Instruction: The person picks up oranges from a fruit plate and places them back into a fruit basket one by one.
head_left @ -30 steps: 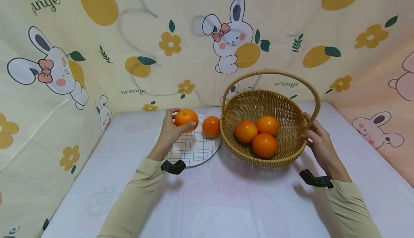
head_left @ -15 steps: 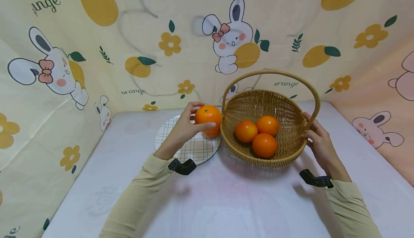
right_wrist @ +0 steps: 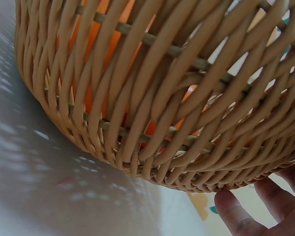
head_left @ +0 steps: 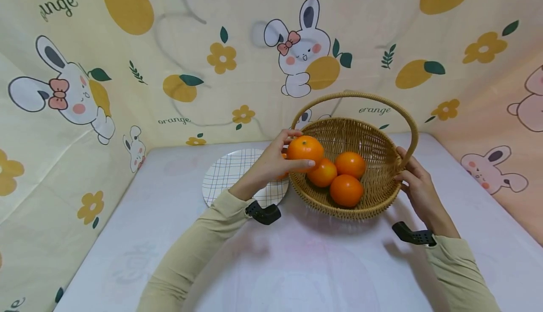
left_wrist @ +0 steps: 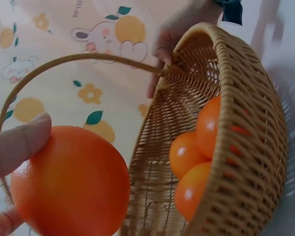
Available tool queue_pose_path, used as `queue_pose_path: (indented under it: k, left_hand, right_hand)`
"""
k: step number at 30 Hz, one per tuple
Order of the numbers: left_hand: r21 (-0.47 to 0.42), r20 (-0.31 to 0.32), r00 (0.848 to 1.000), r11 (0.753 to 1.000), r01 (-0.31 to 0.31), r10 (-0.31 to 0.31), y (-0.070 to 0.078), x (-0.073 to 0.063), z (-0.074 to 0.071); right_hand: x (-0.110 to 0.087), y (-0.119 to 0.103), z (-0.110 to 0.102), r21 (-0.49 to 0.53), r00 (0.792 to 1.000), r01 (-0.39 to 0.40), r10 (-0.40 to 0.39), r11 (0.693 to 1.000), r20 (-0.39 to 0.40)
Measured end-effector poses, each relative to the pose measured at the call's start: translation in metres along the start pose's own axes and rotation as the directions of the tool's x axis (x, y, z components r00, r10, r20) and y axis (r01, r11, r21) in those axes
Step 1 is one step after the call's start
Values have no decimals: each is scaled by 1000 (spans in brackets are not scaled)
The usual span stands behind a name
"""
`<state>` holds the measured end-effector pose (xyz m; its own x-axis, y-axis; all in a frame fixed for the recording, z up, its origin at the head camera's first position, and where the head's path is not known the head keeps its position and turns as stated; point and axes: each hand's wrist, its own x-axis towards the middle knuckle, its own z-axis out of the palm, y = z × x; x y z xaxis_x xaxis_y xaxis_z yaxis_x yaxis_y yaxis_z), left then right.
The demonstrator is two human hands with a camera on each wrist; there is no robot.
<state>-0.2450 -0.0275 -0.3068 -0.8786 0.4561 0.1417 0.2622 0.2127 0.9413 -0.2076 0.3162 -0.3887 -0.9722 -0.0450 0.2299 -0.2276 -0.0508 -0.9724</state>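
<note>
My left hand (head_left: pixel 271 162) pinches an orange (head_left: pixel 305 148) between thumb and fingers. In the head view that orange overlaps the left rim of the wicker basket (head_left: pixel 339 132); in the left wrist view the held orange (left_wrist: pixel 71 182) appears beside the basket's opening. Inside the basket lie three oranges (head_left: pixel 346 191), grouped together. On the right side, my right hand (head_left: pixel 417 187) grips the basket's rim by the foot of its handle. Only some fingertips of the right hand (right_wrist: pixel 265 206) show against the weave in the right wrist view.
A round white plate (head_left: pixel 225 180) with a grid pattern stands left of the basket. One more orange (head_left: pixel 283 176) is mostly hidden behind my left hand. The arched handle (head_left: pixel 354 94) spans the basket's top. A printed cloth (head_left: pixel 246 1) hangs behind the table.
My left hand has carried the orange rightward from above the plate to the basket's left rim. My right hand and the basket have stayed in place.
</note>
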Motion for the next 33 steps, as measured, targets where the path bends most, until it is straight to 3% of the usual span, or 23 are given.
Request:
queue_pose_path:
  k: [4, 12, 19, 25, 33]
  left_hand:
    - [30, 32, 999, 1000, 1, -2, 6, 12, 12]
    - [122, 40, 996, 990, 74, -79, 11, 42, 32]
    - [240, -24, 994, 964, 112, -110, 12, 66, 44]
    - [229, -57, 990, 964, 137, -128, 9, 83, 54]
    - [244, -183, 963, 939, 241, -200, -1, 104, 66]
  right_hand:
    - [0, 0, 0, -12, 1000, -7, 7, 1000, -2]
    - [0, 0, -1, 5, 1000, 10, -10, 1000, 5]
    - [1, -1, 0, 7, 1000, 6, -6, 1000, 6]
    - [1, -1, 1, 9, 1000, 10, -10, 1000, 4]
    - [0, -1, 1, -2, 1000, 1, -1, 1000, 2]
